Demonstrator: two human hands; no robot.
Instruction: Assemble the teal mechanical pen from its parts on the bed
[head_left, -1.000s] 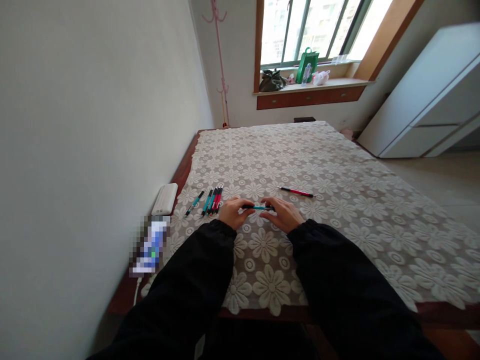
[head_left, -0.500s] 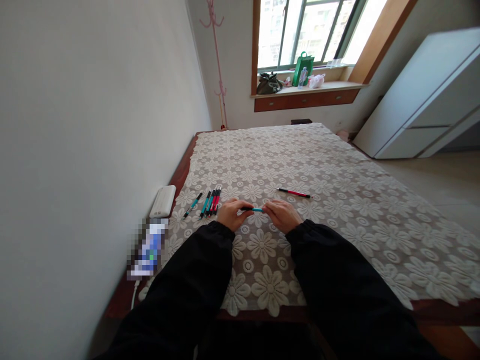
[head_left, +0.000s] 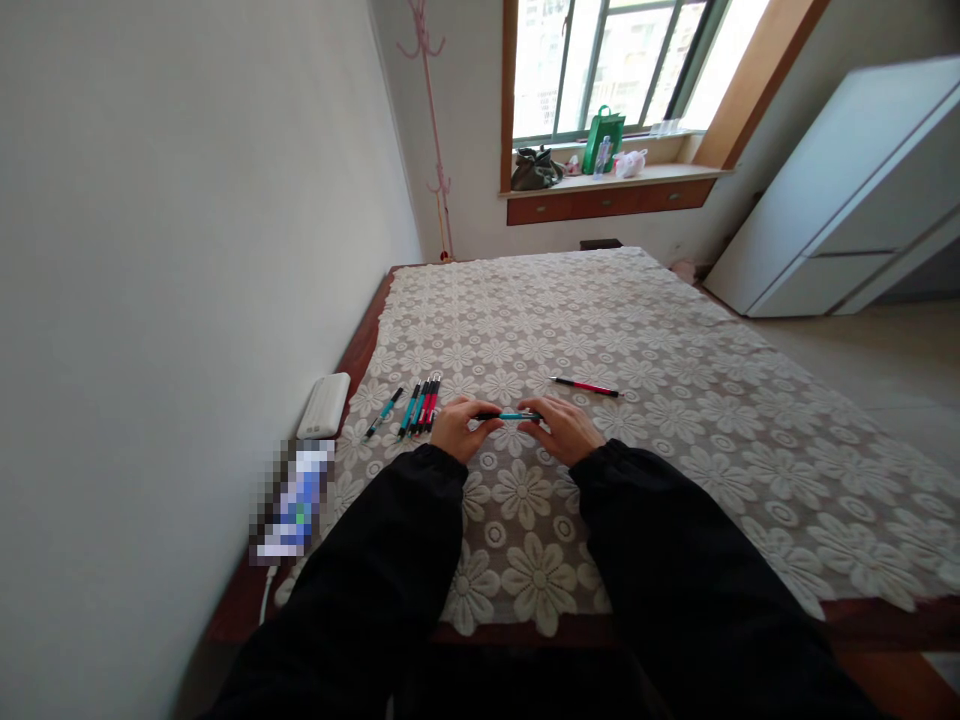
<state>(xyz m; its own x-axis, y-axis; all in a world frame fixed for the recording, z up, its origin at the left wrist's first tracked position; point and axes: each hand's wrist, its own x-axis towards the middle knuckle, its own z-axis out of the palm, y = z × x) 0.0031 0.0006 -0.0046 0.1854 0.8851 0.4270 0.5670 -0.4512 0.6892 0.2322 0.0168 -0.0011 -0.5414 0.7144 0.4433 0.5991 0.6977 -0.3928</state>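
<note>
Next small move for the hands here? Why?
I'd probably ease the right hand off and leave the held pen in the left hand. Both hands grip it, one near each end, and the left is closer to the pens lying side by side, so it seems better placed to lay it there.

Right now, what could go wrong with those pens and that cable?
The blue pen could slip if the left hand or right hand loosens. The left hand might bump the bunched pens close by. The left sleeve could perhaps snag the white cable beside it.
</note>
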